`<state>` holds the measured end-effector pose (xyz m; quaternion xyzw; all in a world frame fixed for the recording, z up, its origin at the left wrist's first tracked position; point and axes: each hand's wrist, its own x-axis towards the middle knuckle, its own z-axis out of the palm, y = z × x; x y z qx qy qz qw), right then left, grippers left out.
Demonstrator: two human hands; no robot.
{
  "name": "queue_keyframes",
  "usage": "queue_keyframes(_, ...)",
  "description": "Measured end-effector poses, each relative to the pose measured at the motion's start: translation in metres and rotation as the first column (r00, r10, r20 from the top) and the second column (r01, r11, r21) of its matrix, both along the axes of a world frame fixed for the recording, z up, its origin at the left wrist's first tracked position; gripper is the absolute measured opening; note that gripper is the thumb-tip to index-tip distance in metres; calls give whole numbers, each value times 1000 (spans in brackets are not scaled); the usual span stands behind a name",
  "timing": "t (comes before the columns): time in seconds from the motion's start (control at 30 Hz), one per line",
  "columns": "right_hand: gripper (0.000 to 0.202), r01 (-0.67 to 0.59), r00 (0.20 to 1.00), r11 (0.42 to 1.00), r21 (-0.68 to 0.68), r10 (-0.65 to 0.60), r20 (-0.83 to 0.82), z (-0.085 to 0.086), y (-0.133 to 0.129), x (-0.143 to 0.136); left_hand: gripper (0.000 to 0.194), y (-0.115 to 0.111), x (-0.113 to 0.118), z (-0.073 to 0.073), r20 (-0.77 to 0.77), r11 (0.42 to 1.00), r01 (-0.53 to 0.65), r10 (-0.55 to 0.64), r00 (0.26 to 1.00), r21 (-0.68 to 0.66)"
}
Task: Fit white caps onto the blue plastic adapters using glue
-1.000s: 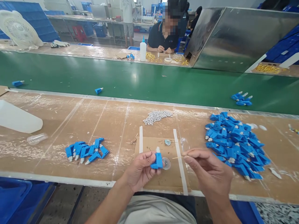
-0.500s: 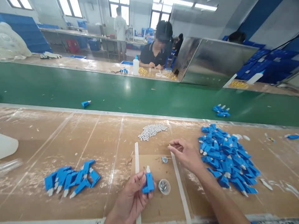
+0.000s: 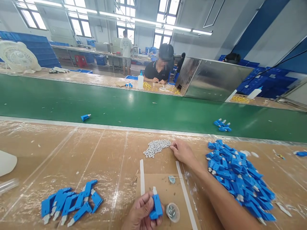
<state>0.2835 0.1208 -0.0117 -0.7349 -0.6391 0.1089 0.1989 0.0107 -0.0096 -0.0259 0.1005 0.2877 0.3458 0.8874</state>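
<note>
My left hand [image 3: 144, 210] grips a blue plastic part [image 3: 156, 206] with a white tip pointing up. My right hand [image 3: 181, 151] is stretched forward, thumb and forefinger pinched together at the right edge of a pile of small grey pieces [image 3: 155, 148]. Whether a piece sits between those fingertips is too small to make out. Just right of the held part stands a small clear round cup [image 3: 172, 212] with something grey in it. Above the cup, a thin stick with a light blue blob [image 3: 172, 179] lies on a cardboard sheet [image 3: 155, 179].
A large heap of blue parts [image 3: 240, 179] lies to the right, a smaller group [image 3: 72, 199] to the left. Beyond the table runs a green belt [image 3: 134, 110] carrying several blue parts. Across it, a person [image 3: 157, 72] works beside a white bottle [image 3: 140, 80].
My right hand has moved from above the stick forward to the grey pile. My left hand still holds the blue part. The camera view has tilted up.
</note>
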Motion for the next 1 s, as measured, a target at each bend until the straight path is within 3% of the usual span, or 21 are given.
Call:
queue_keyframes(0.2, 20, -49, 996, 997, -56, 45, -80, 9, -10, 5, 33, 1, 1, 7, 27, 1000, 13, -13, 1000, -12)
queue_keyframes(0.4, 26, -45, 925, 999, -19, 34, -378, 24, -24, 4, 31, -1, 1, 15, 15, 1000, -15, 16, 1000, -15)
queue_keyframes(0.6, 41, -128, 647, 991, -26, 63, -760, 52, -89, -27, 27, 3, 8, 45, 52, 999, 8, -11, 999, 50)
queue_keyframes(0.63, 42, -135, 562, 990, -36, 46, -826, 56, -101, -34, 26, 5, 11, 49, 57, 998, 13, -16, 998, 60)
queue_keyframes(0.7, 39, -139, 299, 988, -66, -22, -954, 63, -121, -48, 26, 9, 17, 55, 63, 997, 30, -34, 997, 74)
queue_keyframes(0.77, 33, -143, 92, 986, -81, -68, -993, 68, -135, -58, 24, 12, 22, 59, 60, 993, 45, -52, 997, 111)
queue_keyframes(0.83, 28, -151, 32, 986, -73, -69, -997, 72, -144, -64, 21, 13, 26, 61, 52, 985, 55, -65, 997, 166)
queue_keyframes(1.0, 23, -140, 62, 989, -48, -40, -997, 79, -155, -67, 20, 11, 31, 63, 43, 975, 49, -59, 997, 217)
